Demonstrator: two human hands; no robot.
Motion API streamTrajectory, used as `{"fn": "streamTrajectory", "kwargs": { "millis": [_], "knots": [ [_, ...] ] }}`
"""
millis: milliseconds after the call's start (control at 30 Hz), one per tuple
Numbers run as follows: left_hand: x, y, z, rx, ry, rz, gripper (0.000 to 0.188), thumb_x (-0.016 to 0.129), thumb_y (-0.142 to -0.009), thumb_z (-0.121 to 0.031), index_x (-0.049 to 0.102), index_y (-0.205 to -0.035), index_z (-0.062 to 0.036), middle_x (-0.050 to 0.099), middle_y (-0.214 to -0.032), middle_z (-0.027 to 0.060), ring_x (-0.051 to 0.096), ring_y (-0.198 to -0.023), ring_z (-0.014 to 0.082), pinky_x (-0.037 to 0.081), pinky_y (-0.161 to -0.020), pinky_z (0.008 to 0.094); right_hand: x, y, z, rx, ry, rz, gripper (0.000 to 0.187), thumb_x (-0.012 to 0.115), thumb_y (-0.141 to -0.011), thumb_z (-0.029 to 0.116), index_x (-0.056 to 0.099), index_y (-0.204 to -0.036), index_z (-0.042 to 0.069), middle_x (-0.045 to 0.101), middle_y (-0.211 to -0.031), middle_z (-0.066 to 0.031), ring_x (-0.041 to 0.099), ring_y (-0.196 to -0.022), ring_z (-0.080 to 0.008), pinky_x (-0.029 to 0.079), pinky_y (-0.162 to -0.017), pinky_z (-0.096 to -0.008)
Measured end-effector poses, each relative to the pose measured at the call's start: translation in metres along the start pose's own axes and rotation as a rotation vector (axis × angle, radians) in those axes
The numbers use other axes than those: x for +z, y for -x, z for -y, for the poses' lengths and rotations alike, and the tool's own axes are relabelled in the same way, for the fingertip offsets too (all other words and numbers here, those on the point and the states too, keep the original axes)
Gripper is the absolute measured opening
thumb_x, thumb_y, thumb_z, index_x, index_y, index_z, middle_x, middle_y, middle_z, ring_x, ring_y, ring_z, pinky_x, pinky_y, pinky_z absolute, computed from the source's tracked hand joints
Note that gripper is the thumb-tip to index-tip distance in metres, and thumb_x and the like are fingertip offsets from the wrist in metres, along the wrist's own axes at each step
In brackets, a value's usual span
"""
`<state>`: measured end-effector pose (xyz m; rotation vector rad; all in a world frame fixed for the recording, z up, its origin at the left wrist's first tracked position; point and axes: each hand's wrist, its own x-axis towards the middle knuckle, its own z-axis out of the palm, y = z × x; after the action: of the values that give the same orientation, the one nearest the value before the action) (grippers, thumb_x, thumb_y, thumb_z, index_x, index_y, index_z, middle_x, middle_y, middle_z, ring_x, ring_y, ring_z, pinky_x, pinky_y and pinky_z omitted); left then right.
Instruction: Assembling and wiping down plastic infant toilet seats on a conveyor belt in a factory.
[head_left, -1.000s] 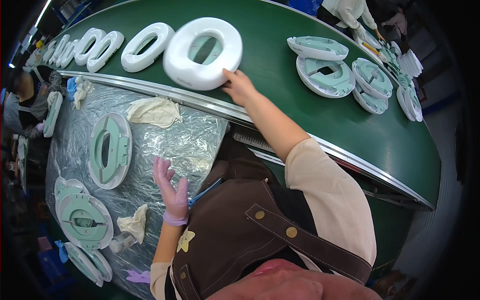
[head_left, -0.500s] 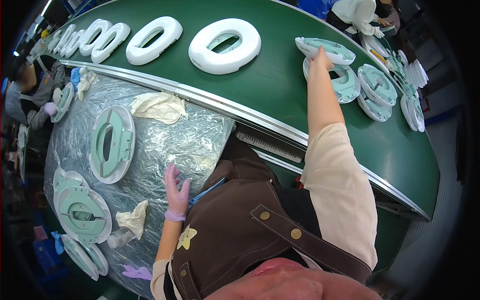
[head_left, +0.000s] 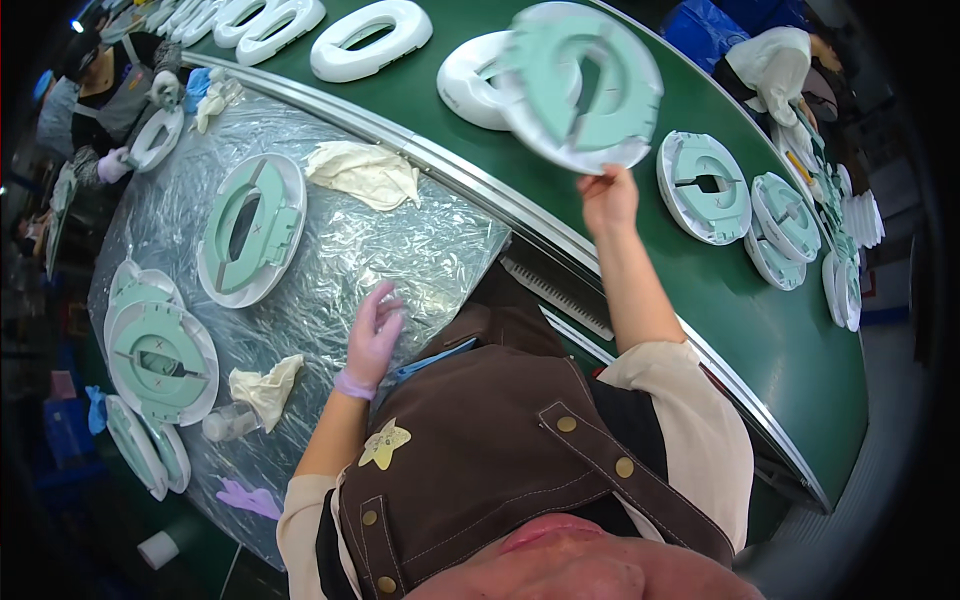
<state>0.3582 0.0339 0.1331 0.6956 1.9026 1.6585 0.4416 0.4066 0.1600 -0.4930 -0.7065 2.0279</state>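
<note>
My bare right hand (head_left: 610, 200) grips the lower rim of an oval white ring part with a mint-green underside (head_left: 625, 85), raised over the green belt and slightly blurred. Part of a white ring (head_left: 465, 85) lying on the belt is hidden behind it. My left hand (head_left: 373, 340), in a thin purple glove, hovers over the plastic-covered table (head_left: 330, 255) with its fingers apart and nothing in them. Nearest to it are another green-backed oval ring (head_left: 215, 255), underside up, and a crumpled cream cloth (head_left: 365, 172).
More green-backed rings (head_left: 708, 215) lie on the belt at right; white rings (head_left: 370, 40) line its far left. Stacked rings (head_left: 160, 360), a clear bottle (head_left: 230, 422), a cloth (head_left: 265, 390) and a purple glove (head_left: 248, 498) occupy the table's near left. Co-workers (head_left: 115, 85) work at both far sides.
My right hand has lifted the green-backed ring off the stack at right and brought it leftward, tilted up. My left hand has risen slightly. The whole view has shifted.
</note>
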Motion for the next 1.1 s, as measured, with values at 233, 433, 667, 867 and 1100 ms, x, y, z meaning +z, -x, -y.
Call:
{"fn": "streamTrajectory", "kwargs": {
  "millis": [233,433,667,867,1100],
  "knots": [
    [0.009,-0.017,-0.036,-0.002,0.498,-0.193,0.051,0.052,-0.088,-0.024,0.035,-0.131,-0.0027,0.048,-0.124,0.0104,0.055,-0.099,0.0204,0.045,-0.081,0.0309,0.079,0.11,-0.078,0.562,0.202,0.376,0.03,0.045,-0.078,0.012,0.048,-0.106,0.001,0.059,-0.079,-0.0076,0.055,-0.061,-0.0167,0.051,-0.059,-0.0336],
    [-0.027,-0.014,-0.024,0.013,0.664,-0.522,0.035,0.053,-0.086,-0.025,0.047,-0.117,-0.0088,0.06,-0.099,0.0051,0.059,-0.078,0.0167,0.047,-0.056,0.0277,0.091,0.138,-0.1,0.718,0.207,0.708,0.045,0.045,-0.088,0.012,0.031,-0.129,0.004,0.053,-0.109,-0.0136,0.061,-0.078,-0.0208,0.052,-0.073,-0.0357],
    [-0.131,-0.024,0.006,0.104,0.817,-0.714,0.026,0.046,-0.089,-0.027,0.055,-0.099,-0.0048,0.063,-0.084,0.009,0.059,-0.067,0.0199,0.045,-0.06,0.031,0.028,0.044,-0.061,0.367,-0.114,0.128,0.044,0.047,-0.092,0.028,0.036,-0.128,0.008,0.053,-0.109,-0.016,0.059,-0.085,-0.0257,0.05,-0.079,-0.0387],
    [-0.156,-0.042,0.002,0.382,0.919,-0.629,0.036,0.053,-0.09,-0.028,0.05,-0.111,0.0012,0.057,-0.1,0.0128,0.054,-0.094,0.0234,0.043,-0.082,0.0328,-0.092,-0.026,0.036,-0.169,-0.36,-0.509,0.047,0.046,-0.091,0.036,0.037,-0.118,-0.001,0.055,-0.094,-0.019,0.058,-0.084,-0.0284,0.05,-0.081,-0.0427],
    [-0.142,-0.038,-0.003,0.473,0.974,-0.8,0.063,0.048,-0.091,-0.019,0.014,-0.134,0.0108,0.008,-0.145,0.0225,0.024,-0.13,0.0373,0.024,-0.108,0.0457,-0.12,-0.04,0.057,-0.168,-0.234,-0.517,0.04,0.032,-0.094,0.026,0.039,-0.115,-0.007,0.054,-0.1,-0.0218,0.058,-0.091,-0.0312,0.048,-0.087,-0.0453]
  ]
}}
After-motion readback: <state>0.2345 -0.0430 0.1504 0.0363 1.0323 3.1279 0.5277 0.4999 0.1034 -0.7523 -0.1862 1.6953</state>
